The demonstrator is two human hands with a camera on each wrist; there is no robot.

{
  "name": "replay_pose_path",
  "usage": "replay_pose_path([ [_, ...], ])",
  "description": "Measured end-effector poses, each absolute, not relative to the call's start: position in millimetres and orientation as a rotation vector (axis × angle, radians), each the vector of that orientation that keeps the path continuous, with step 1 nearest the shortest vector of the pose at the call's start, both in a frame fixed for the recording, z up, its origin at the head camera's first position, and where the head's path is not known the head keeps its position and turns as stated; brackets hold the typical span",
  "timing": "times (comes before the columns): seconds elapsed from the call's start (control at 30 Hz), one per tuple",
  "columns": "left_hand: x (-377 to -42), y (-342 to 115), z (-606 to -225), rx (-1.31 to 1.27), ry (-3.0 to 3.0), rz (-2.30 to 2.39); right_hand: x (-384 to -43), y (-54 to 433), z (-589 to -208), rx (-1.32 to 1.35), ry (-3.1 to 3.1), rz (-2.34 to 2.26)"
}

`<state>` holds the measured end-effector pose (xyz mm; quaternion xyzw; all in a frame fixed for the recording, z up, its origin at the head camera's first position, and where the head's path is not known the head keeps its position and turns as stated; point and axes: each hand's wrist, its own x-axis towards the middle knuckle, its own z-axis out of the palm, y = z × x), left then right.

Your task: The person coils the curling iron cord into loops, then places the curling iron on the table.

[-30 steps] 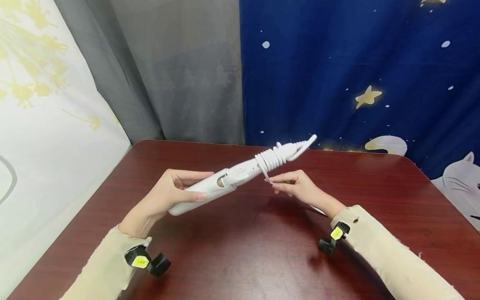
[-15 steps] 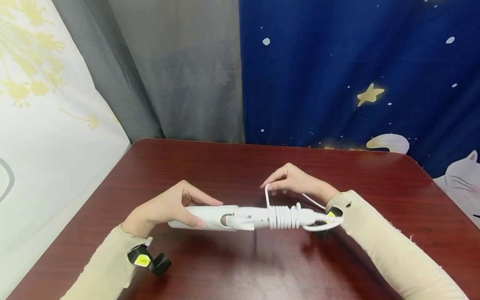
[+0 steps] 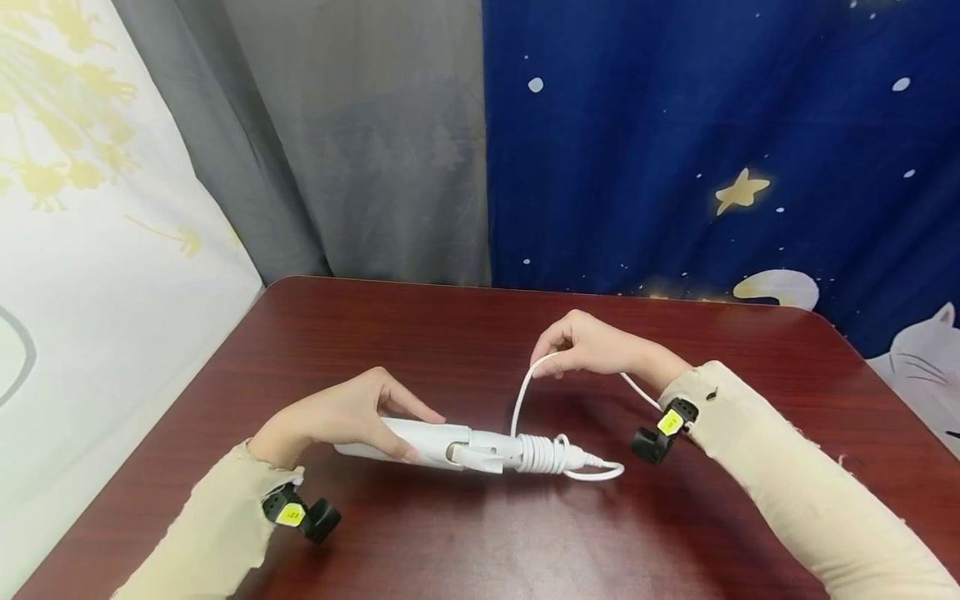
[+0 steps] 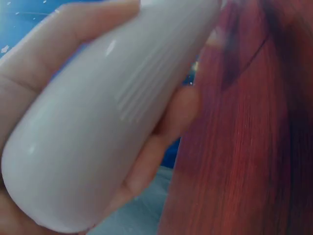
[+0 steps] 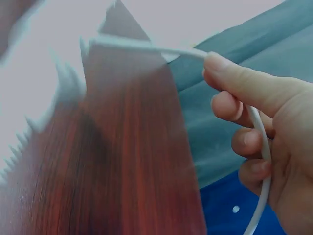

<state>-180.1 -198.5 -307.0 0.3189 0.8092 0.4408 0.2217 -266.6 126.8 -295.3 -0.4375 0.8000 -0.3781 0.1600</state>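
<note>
My left hand (image 3: 341,415) grips the thick end of a white hair iron (image 3: 433,443), thumb on the near side and fingers behind. In the left wrist view its smooth rounded end (image 4: 73,147), with several fine ridges, lies across the palm. White cord coils (image 3: 540,455) wrap the thinner handle, and a loop (image 3: 600,475) sticks out past the tip. From the coils a free length of cord (image 3: 520,400) arches up to my right hand (image 3: 588,343). That hand pinches it between thumb and index finger, and the cord runs on through the curled fingers (image 5: 247,143).
The dark red wooden table (image 3: 465,542) spreads beneath both hands. A grey curtain (image 3: 375,167) and a blue star-patterned curtain (image 3: 637,167) hang behind it, with a white patterned cloth (image 3: 112,333) at the left. Small black cameras (image 3: 656,437) sit on both sleeves.
The hair iron has tipped from slanting up to nearly level and lower. My right hand has gone from beside the coils to above and behind them, drawing out a longer stretch of cord.
</note>
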Motion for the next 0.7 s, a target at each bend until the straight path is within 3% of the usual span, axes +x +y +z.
replay_pose_path([
  [0.7,-183.8,-190.5,-306.0,0.481,2.714,1.600,-212.0,132.2,-253.8,-1.313,2.569,-0.906],
])
